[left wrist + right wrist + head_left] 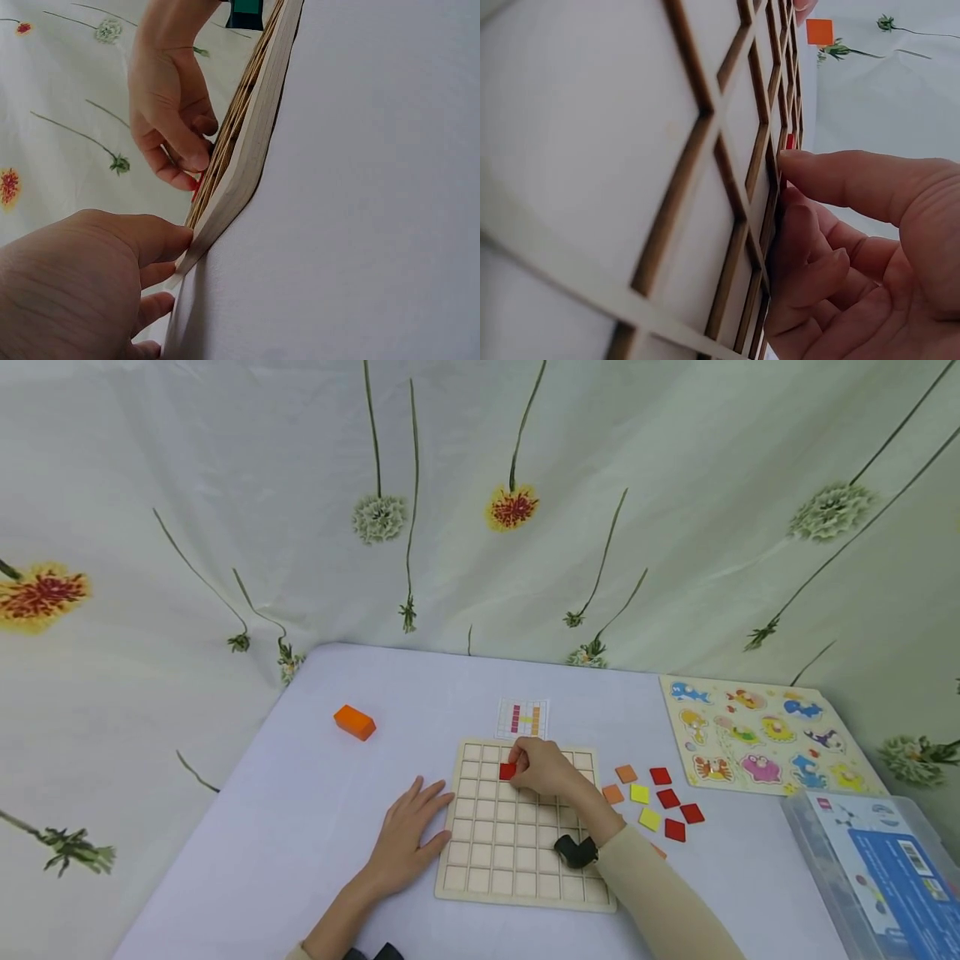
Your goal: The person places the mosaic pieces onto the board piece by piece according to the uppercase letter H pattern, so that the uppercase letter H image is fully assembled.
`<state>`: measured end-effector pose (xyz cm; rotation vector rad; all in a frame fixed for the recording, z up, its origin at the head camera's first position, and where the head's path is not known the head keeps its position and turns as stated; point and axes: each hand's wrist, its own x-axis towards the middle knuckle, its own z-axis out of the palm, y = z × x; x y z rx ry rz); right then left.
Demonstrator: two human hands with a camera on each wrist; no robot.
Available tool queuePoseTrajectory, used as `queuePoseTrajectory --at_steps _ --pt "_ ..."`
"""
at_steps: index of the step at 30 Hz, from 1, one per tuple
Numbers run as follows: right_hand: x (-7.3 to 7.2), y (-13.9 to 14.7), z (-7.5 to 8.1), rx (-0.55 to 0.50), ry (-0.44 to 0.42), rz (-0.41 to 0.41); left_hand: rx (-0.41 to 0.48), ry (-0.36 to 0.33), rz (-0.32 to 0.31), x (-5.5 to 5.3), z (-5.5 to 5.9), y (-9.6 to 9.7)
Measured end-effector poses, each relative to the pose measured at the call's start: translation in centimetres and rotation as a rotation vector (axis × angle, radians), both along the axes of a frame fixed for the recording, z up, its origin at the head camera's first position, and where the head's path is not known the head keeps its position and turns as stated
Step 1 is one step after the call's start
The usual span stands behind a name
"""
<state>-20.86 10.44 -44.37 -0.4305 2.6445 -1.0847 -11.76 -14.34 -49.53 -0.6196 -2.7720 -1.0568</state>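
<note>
"Why is the left hand (408,837), loosely spread, being rested against the board (480,860)?"
"Presumably for steadying; a red tile (507,772) is being pinched toward the board's far end by the right hand (546,768), seemingly for alignment."

The grid board (504,835) is viewed from above its near side, forward and downward, by the head camera, the farthest off. By the left wrist camera it is viewed low from its left side, close and almost edge-on. By the right wrist camera it is seen closest, aslant, toward an orange block (819,31) beyond its left edge. The right hand (543,768) at the board is shared by all views.
</note>
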Motion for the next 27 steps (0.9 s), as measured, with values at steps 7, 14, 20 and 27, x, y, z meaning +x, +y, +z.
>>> queuePoseTrajectory --at_steps 7,14,20,27 --pt "0.6 0.6 0.6 -0.012 -0.003 -0.006 0.000 0.010 -0.003 0.1 0.1 0.0" --pt "2.6 2.5 2.0 -0.086 0.031 -0.014 0.001 0.005 -0.003 0.1 0.0 0.1" --pt "5.5 5.5 3.2 -0.167 0.097 -0.071 -0.007 -0.010 -0.001 0.1 0.0 0.1" --pt "8.8 10.7 4.3 -0.240 0.204 -0.174 -0.014 0.029 0.004 0.2 0.2 0.1"
